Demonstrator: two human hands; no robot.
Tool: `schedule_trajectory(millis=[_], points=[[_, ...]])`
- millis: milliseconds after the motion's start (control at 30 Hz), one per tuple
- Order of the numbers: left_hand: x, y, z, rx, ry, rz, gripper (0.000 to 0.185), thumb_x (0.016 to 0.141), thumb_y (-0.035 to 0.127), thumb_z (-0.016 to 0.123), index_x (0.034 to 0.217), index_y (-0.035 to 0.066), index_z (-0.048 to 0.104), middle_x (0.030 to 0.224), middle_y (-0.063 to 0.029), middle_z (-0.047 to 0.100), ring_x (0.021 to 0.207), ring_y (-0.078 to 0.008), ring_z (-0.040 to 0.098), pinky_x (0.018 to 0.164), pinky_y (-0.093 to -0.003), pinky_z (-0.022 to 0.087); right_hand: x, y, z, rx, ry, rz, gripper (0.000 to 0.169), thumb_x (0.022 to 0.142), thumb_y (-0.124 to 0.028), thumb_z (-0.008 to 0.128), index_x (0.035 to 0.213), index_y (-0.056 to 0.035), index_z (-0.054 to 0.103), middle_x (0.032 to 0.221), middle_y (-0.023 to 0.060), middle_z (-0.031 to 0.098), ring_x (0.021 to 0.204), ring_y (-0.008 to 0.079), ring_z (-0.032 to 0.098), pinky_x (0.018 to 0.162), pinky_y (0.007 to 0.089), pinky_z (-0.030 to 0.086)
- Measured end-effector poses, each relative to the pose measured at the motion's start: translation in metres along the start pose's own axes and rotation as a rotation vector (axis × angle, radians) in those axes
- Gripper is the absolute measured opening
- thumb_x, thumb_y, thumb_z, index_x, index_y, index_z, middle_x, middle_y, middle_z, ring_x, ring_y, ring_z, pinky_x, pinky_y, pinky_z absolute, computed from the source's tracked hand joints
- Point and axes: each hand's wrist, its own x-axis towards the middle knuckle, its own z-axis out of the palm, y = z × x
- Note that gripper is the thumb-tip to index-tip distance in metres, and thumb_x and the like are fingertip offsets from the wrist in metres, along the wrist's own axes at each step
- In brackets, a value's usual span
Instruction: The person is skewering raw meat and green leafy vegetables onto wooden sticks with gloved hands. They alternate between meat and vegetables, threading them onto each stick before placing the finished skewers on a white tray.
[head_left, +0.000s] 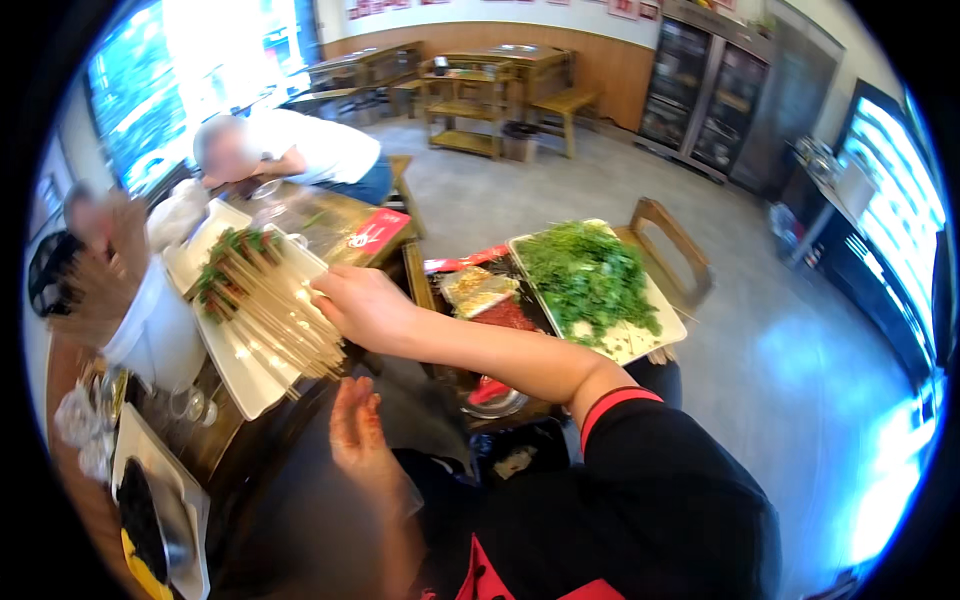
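My right hand (365, 306) reaches across to the edge of a white rectangular tray (247, 379), fingers curled beside the blunt ends of bamboo skewers (281, 315). Whether a skewer is in its grasp cannot be made out. Leafy greens with reddish-brown pieces (238, 270) are threaded on the skewers' far ends. Below the tray's near corner, my left hand (364, 439) is raised with its fingers extended, holding nothing visible; red smears mark the fingertips. To the right, a second white tray (667, 322) bears a heap of feathery green herbs (592, 277).
Between the trays lie red meat (504, 315) and a pack of yellowish food (480, 291). Left stands a white bucket (161, 330) of blurred skewers. A black-lined bin (517, 450) is below. A wooden chair (675, 255) stands right; a person in white (315, 146) leans over the table.
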Motion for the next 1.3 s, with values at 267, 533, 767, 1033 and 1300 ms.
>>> schedule_trajectory(millis=[267,533,767,1033,1300], points=[[-0.024,-0.042,0.089,-0.080,-0.295,-0.124,0.025,0.097,0.008,0.053,0.117,-0.006,0.058,0.115,-0.0151,0.062,0.107,-0.0214,0.059,0.099,-0.0337,0.043,-0.226,0.112,-0.305,-0.606,0.130,0.609,0.014,0.081,-0.012,0.066,0.091,-0.0022,0.069,0.082,0.0159,0.066,0.074,0.0306,0.065,0.067,0.0363,0.052],[-0.032,-0.086,0.159,-0.050,-0.343,-0.180,0.021,0.093,0.001,0.055,0.113,-0.005,0.059,0.106,-0.0087,0.064,0.103,-0.0153,0.059,0.097,-0.0301,0.042,-0.307,0.149,-0.344,-0.830,-0.577,0.721,0.029,0.077,-0.022,0.069,0.093,0.0009,0.061,0.098,0.0199,0.063,0.102,0.0350,0.058,0.084,0.0446,0.050],[0.002,-0.106,0.171,0.831,-0.535,0.296,0.011,0.081,0.003,0.061,0.090,0.001,0.068,0.091,-0.0165,0.069,0.086,-0.0315,0.066,0.079,-0.0368,0.051,-0.323,0.151,-0.348,-0.838,-0.426,0.540,0.029,0.073,-0.012,0.070,0.094,0.0003,0.055,0.094,0.0179,0.059,0.098,0.0346,0.055,0.086,0.0425,0.046],[-0.014,-0.142,0.187,1.288,-0.980,0.289,0.011,0.085,0.007,0.052,0.087,-0.001,0.060,0.085,-0.0216,0.062,0.085,-0.0370,0.061,0.076,-0.0442,0.048,-0.315,0.151,-0.346,-0.834,-0.471,0.566,0.023,0.076,-0.012,0.066,0.090,-0.0011,0.052,0.088,0.0179,0.061,0.092,0.0343,0.058,0.082,0.0427,0.047],[-0.021,-0.139,0.211,1.449,-1.244,0.390,0.027,0.091,0.016,0.039,0.083,0.000,0.059,0.088,-0.0233,0.061,0.089,-0.0385,0.060,0.079,-0.0467,0.047,-0.320,0.156,-0.355,-0.651,-0.423,0.701,0.028,0.080,-0.017,0.068,0.101,-0.0026,0.056,0.093,0.0192,0.063,0.094,0.0360,0.060,0.082,0.0441,0.047]])
